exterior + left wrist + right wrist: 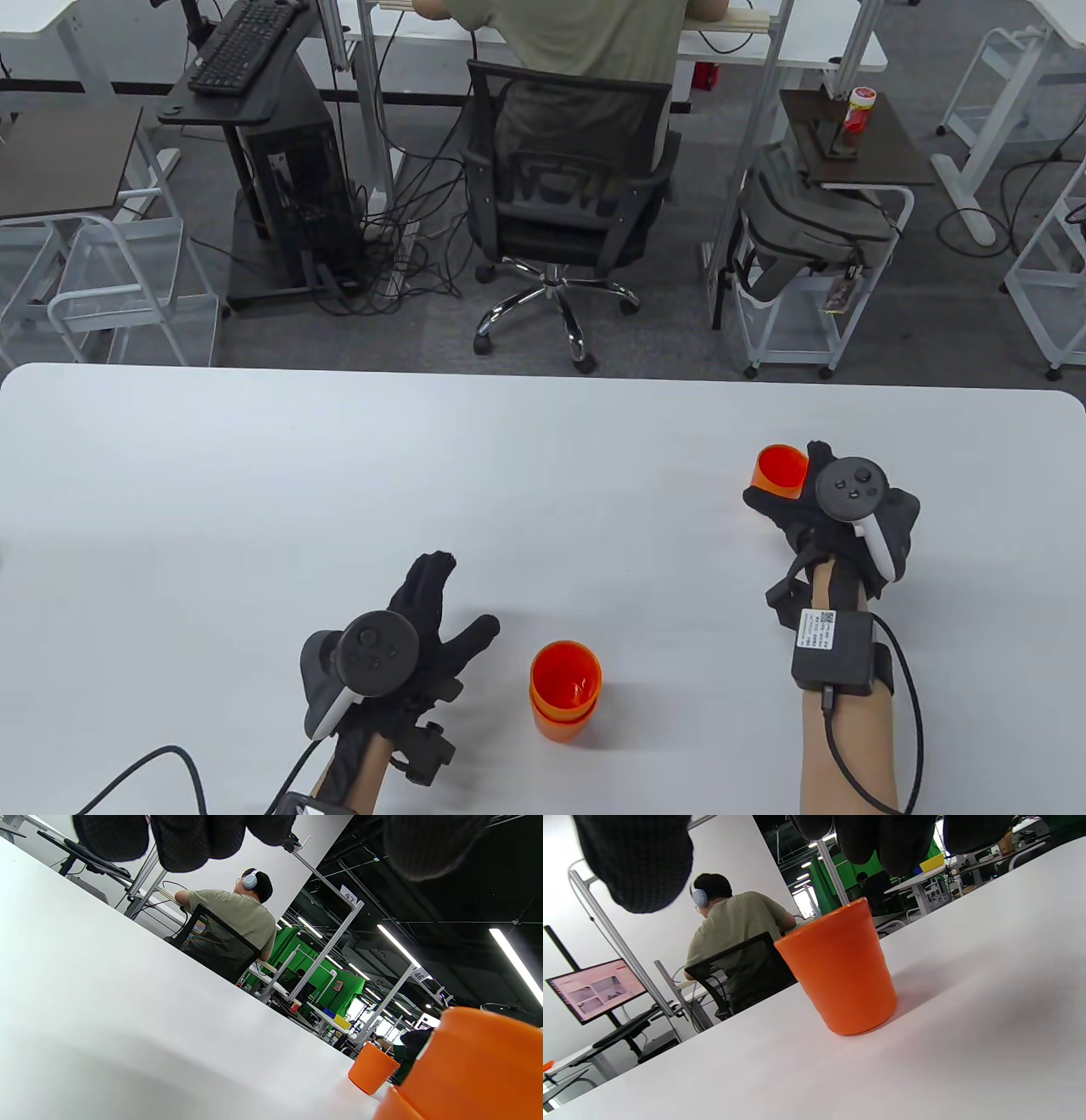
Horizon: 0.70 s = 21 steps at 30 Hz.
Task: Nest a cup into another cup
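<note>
My right hand (836, 505) reaches, fingers not yet clasping, for light rigid single cup (781, 469) at 2 o'clock on worktop (254, 509); I'd grip mid-wall w/ thumb opposite fingers; left hand (407, 628) splayed, released, beside stacked cups (566, 692).

We are resting our left hand (407, 632) low over the table, fingers (182, 844) spread and gripping nothing. Our right hand (836, 505) is reaching farther out, forearm extended, fingers (882, 840) curled loosely apart with nothing touching them.

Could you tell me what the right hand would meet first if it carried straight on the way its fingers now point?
Most likely the single orange cup, upright on the table just ahead of the right hand; its fingers hang spread above it, not yet touching.
</note>
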{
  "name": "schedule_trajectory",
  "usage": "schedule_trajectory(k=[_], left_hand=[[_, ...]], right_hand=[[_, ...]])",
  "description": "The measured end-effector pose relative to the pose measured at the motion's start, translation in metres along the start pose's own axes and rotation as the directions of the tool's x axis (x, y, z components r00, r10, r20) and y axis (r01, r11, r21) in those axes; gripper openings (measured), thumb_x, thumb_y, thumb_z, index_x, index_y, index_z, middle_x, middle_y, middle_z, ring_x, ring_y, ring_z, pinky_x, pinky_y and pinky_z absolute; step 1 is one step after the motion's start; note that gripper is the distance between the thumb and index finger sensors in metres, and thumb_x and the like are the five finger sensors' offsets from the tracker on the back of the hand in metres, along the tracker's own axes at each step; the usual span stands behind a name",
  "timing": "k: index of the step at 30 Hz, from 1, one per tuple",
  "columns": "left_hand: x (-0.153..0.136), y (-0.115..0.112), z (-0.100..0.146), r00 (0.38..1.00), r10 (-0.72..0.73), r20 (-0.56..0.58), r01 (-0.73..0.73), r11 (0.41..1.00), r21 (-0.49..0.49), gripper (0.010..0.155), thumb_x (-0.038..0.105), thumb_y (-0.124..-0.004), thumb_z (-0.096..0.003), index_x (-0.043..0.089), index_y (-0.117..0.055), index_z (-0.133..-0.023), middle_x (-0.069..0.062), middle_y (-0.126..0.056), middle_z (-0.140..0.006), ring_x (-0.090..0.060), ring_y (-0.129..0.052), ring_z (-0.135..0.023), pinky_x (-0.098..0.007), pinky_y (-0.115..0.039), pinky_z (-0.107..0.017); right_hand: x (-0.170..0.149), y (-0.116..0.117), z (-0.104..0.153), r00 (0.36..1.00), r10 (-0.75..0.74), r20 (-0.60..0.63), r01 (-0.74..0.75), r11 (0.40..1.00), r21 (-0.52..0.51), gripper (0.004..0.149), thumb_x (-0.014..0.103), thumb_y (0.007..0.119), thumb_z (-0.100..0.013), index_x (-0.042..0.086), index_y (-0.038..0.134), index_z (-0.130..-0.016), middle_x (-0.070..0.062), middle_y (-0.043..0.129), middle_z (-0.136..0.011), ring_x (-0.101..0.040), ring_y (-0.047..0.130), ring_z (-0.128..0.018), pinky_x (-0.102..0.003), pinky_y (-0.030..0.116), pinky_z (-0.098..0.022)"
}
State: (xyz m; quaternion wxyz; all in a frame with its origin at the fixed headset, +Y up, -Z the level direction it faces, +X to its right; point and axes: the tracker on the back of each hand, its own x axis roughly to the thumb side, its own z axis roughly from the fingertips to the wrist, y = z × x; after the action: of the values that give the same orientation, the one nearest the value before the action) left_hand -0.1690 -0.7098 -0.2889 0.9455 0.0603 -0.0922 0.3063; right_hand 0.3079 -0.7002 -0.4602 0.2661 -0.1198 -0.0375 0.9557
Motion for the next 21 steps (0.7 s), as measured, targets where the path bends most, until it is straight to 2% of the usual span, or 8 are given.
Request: schedule_trajectory(k=[7, 14, 21], left_hand=[[-0.008, -0.001, -0.001, 0.999, -0.007, -0.032, 0.007, 1.0, 0.004, 0.095, 0.069, -0.069, -0.0509, 0.005, -0.043, -0.117, -0.03, -0.053, -0.12, -0.05, -0.067, -0.105, -0.066, -0.065, -0.072], [-0.01, -0.006, -0.003, 0.999, -0.028, -0.041, 0.027, 0.999, -0.021, 0.096, 0.069, -0.069, -0.0507, 0.005, -0.042, -0.116, -0.029, -0.053, -0.12, -0.05, -0.067, -0.105, -0.066, -0.065, -0.072], [-0.011, -0.007, -0.002, 0.998, -0.034, -0.053, 0.033, 0.999, -0.022, 0.095, 0.068, -0.069, -0.0509, 0.004, -0.042, -0.116, -0.03, -0.054, -0.12, -0.05, -0.067, -0.105, -0.066, -0.065, -0.071]], right_hand=[[-0.013, 0.021, -0.028, 0.995, -0.017, -0.096, 0.02, 0.999, 0.03, 0.109, 0.058, 0.085, -0.044, 0.001, 0.026, -0.116, -0.033, 0.039, -0.117, -0.057, 0.051, -0.103, -0.073, 0.048, -0.069], [-0.017, 0.029, -0.039, 0.992, -0.018, -0.126, 0.025, 0.998, 0.049, 0.108, 0.057, 0.085, -0.045, 0.002, 0.026, -0.116, -0.033, 0.041, -0.116, -0.057, 0.054, -0.102, -0.073, 0.05, -0.068], [-0.018, 0.033, -0.042, 0.989, -0.048, -0.14, 0.051, 0.998, 0.02, 0.101, 0.054, 0.086, -0.046, 0.002, 0.034, -0.115, -0.029, 0.049, -0.114, -0.052, 0.061, -0.1, -0.072, 0.054, -0.067]])
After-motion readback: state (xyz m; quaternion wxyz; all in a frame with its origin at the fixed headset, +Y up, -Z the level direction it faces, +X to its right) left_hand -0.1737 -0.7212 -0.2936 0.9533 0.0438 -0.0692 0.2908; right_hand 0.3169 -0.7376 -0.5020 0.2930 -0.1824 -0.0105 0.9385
